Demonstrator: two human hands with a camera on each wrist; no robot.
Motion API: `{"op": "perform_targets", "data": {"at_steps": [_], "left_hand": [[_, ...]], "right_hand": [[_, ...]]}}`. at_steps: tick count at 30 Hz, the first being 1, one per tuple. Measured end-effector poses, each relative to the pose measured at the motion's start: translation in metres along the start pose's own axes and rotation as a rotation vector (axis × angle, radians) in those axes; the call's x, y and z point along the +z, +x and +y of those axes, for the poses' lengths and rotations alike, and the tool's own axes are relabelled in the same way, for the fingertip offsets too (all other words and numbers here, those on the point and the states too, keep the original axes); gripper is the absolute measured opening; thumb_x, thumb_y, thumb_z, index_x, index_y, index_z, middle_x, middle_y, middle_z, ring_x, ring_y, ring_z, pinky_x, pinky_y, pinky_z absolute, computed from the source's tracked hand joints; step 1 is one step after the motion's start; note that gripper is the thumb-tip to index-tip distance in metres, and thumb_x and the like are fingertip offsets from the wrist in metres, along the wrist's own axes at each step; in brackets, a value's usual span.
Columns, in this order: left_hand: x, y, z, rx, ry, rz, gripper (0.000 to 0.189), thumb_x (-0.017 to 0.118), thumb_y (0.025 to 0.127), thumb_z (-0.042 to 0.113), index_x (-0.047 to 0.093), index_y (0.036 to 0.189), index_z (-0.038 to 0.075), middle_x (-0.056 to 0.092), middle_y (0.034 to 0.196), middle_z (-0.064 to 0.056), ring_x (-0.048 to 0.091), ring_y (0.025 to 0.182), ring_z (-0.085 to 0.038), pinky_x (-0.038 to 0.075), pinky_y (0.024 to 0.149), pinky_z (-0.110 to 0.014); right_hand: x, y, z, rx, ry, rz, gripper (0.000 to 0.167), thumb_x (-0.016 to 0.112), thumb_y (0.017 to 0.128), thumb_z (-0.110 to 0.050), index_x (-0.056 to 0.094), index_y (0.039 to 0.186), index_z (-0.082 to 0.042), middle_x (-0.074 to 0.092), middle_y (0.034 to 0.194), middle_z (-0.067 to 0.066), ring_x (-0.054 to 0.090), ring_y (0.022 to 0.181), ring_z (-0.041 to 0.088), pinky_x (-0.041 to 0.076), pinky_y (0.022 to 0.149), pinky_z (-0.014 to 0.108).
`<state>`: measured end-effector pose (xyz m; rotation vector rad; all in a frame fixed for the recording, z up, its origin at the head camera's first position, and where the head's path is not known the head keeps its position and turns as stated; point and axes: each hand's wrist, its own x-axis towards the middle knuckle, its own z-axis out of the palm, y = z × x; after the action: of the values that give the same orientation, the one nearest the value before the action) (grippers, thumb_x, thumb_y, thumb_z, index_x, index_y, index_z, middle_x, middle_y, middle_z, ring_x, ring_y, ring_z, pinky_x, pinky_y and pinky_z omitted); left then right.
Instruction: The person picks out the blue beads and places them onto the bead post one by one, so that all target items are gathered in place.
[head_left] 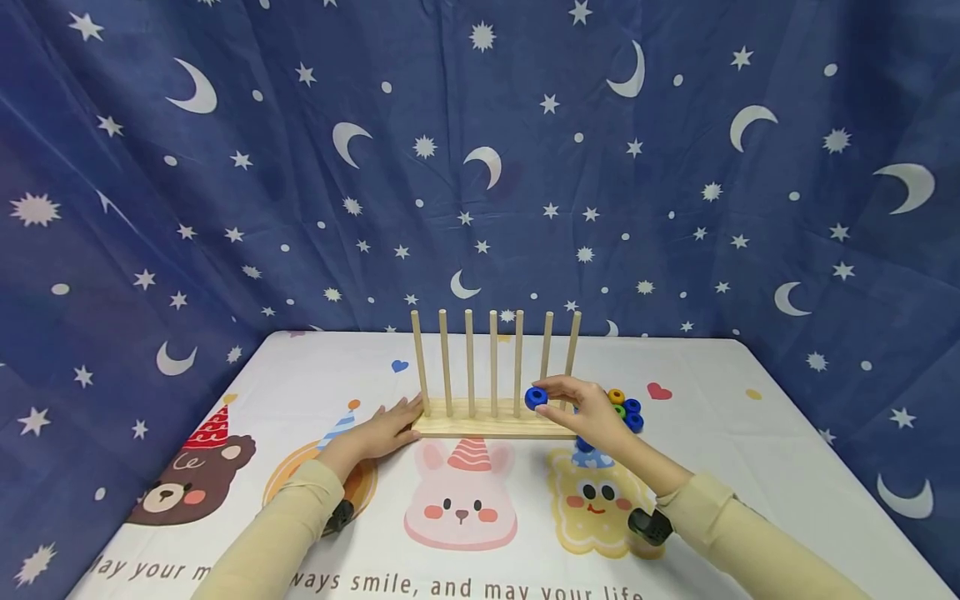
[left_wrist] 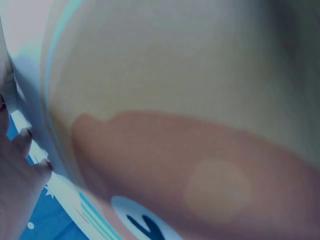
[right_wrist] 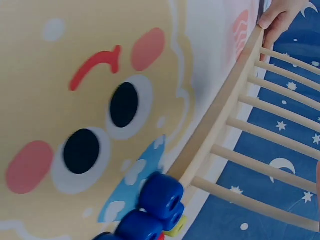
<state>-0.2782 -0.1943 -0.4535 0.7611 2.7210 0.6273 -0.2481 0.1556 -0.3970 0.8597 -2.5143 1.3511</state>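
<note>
One blue bead (head_left: 533, 402) sits in the narrow pinch of the right hand (head_left: 588, 408), between thumb and fingertips, its hole in view. Step in hand, as judged: bringing the bead to a peg. Directly behind the grip stand the fifth peg (head_left: 518, 362) and sixth peg (head_left: 547, 346), counted from the left; in the head view the bead appears between them, well below their tips. Threading either one would call for lifting the bead above the tip, levelling the hole over it, then lowering. Below the grip runs the base (head_left: 480, 427), which bears seven upright pegs, all bare where visible; the hand hides the lower parts of the two rightmost in the head view.

Just right of the grip, partly hidden by the hand, lie the loose beads (head_left: 633, 421): several blue, an orange bead (head_left: 616, 397) and a green bead (head_left: 618, 411). They crowd the base's right end, where a low sweep of the wrist could scatter them. Well left of the grip, the left hand (head_left: 386, 431) touches the base's other end with spread fingers; how firmly, one cannot tell. Beneath everything spreads a printed cloth (head_left: 787, 467); farthest behind hangs the curtain (head_left: 480, 225).
</note>
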Motion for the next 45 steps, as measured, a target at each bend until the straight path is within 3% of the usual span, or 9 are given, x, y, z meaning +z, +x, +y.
{"op": "perform_targets", "data": {"at_steps": [7,17,29,45], "left_hand": [[-0.001,-0.001,0.000,-0.016,0.012,-0.020,0.060,0.045,0.100,0.027,0.023,0.148,0.001,0.017,0.156,-0.019,0.014,0.142,-0.046,0.008,0.111,-0.067],[-0.004,-0.001,0.001,-0.015,0.007,-0.012,0.059,0.045,0.099,0.027,0.024,0.148,0.001,0.018,0.156,-0.018,0.013,0.142,-0.046,0.007,0.111,-0.067],[-0.003,0.000,0.003,-0.013,-0.004,-0.004,0.060,0.046,0.099,0.026,0.023,0.148,0.000,0.017,0.156,-0.019,0.013,0.142,-0.046,0.007,0.111,-0.067],[-0.001,0.000,0.002,-0.014,0.000,-0.002,0.060,0.046,0.099,0.028,0.024,0.148,0.001,0.018,0.156,-0.019,0.015,0.141,-0.046,0.007,0.112,-0.067]], "right_hand": [[0.004,0.012,-0.006,-0.006,0.040,-0.021,0.030,0.067,0.087,-0.012,0.064,0.114,-0.001,0.068,0.111,0.015,0.065,0.103,0.031,0.051,0.092,0.045],[0.005,0.037,-0.024,-0.097,0.024,-0.012,0.029,0.068,0.085,-0.007,0.064,0.112,0.001,0.067,0.113,0.017,0.065,0.100,0.029,0.052,0.093,0.040],[0.001,0.056,-0.044,-0.114,0.033,0.002,0.030,0.067,0.086,-0.006,0.062,0.115,0.002,0.066,0.116,0.017,0.063,0.107,0.031,0.050,0.096,0.035],[0.003,0.080,-0.066,-0.156,0.074,0.015,0.030,0.068,0.086,-0.007,0.064,0.114,0.001,0.066,0.115,0.017,0.064,0.107,0.029,0.050,0.096,0.040]]}}
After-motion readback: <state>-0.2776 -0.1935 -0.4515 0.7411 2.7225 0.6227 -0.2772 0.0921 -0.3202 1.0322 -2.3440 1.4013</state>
